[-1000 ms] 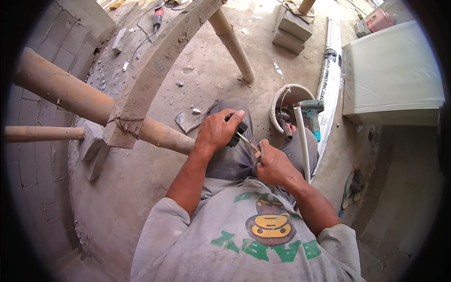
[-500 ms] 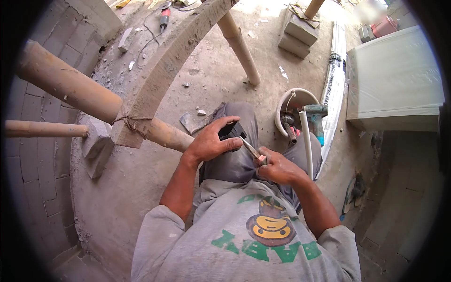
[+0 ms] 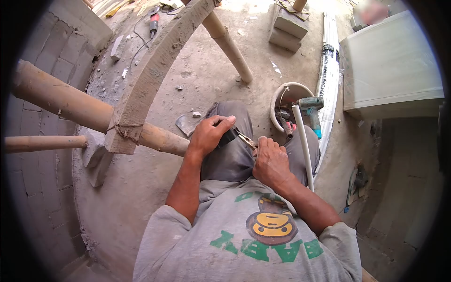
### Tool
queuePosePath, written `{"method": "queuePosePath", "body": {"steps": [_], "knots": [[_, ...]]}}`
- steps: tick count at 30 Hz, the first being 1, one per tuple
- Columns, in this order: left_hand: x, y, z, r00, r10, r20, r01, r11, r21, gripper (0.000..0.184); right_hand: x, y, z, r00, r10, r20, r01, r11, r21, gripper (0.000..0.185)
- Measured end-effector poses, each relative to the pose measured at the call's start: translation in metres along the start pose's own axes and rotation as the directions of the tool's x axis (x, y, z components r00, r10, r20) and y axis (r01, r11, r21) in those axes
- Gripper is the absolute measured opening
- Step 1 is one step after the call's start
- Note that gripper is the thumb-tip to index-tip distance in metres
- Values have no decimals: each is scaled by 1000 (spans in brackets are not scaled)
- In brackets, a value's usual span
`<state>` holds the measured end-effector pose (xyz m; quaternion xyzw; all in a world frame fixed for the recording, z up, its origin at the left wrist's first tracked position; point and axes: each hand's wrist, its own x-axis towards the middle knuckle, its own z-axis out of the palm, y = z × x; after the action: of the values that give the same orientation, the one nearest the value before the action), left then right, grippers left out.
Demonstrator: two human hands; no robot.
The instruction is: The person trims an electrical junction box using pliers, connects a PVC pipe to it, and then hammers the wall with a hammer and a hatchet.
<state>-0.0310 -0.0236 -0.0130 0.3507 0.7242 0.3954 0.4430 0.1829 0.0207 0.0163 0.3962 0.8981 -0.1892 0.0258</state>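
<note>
My left hand [image 3: 209, 134] is closed around a small black plastic box [image 3: 229, 139] above my lap, its thumb along the top edge. Much of the box is hidden by that hand. In my right hand [image 3: 272, 162] is a pair of pliers [image 3: 246, 140] with narrow metal jaws. The jaw tips meet the right side of the box; whether they grip its edge I cannot make out. My fingers cover the plier handles. A white plastic pipe [image 3: 303, 143] leans by my right forearm.
Ahead on the right stands a bucket [image 3: 273, 110] of tools, with a cordless drill [image 3: 311, 110] at its rim. White wrapped pipes [image 3: 326, 82] lie beyond. Bamboo poles [image 3: 66, 105] and a curved concrete-crusted beam [image 3: 148, 80] cross the left side. An angle grinder [image 3: 154, 23] lies farther off.
My left hand has turned, so more of the box is covered. The right hand has rolled over, back of the hand upward, with the pliers still at the box.
</note>
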Motion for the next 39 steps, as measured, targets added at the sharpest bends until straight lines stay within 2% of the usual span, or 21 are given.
{"method": "queuePosePath", "body": {"steps": [2,4,5,7,10,13,16,18,22,26,32,35,38,39], "knots": [[-3,-5,1,995,99,-33,-101,992,-69,51,0,-1,-2,998,22,59,-27,995,91,26],[-11,-3,-6,996,84,27,-75,970,-233,43,-1,0,-7,992,21,128,-47,979,199,27],[-15,-2,-8,995,78,58,-56,948,-314,39,2,1,-11,968,54,245,-133,938,321,26],[-14,-9,-6,987,159,37,-134,915,-380,34,9,3,-20,877,61,476,-330,797,506,25],[-11,-22,-5,967,250,38,-218,899,-380,30,8,12,-9,861,-106,497,-285,708,646,29],[-14,-20,-6,959,277,53,-235,890,-390,29,10,12,-19,747,-95,658,-451,654,607,33],[-16,-20,-9,947,309,85,-260,897,-359,31,12,8,-31,681,-97,726,-530,620,579,27],[-16,-19,-10,941,323,102,-275,903,-330,32,16,9,-33,635,-120,763,-548,626,555,32],[-18,-18,-8,942,324,84,-282,904,-322,32,20,14,-29,581,-186,792,-548,630,550,33],[-17,-25,-9,933,349,93,-299,891,-340,32,18,10,-32,600,-220,769,-590,528,611,25],[-17,-36,-3,934,356,20,-322,866,-383,28,18,11,-18,602,-286,746,-629,405,663,19],[-13,-43,0,896,429,-111,-443,858,-258,22,16,14,-4,625,-311,716,-623,354,698,17],[-13,-45,1,903,401,-156,-423,893,-151,18,15,10,7,669,-294,682,-601,327,730,16],[-14,-41,1,885,428,-184,-446,893,-66,18,14,8,7,676,-280,681,-596,336,729,15]]}}
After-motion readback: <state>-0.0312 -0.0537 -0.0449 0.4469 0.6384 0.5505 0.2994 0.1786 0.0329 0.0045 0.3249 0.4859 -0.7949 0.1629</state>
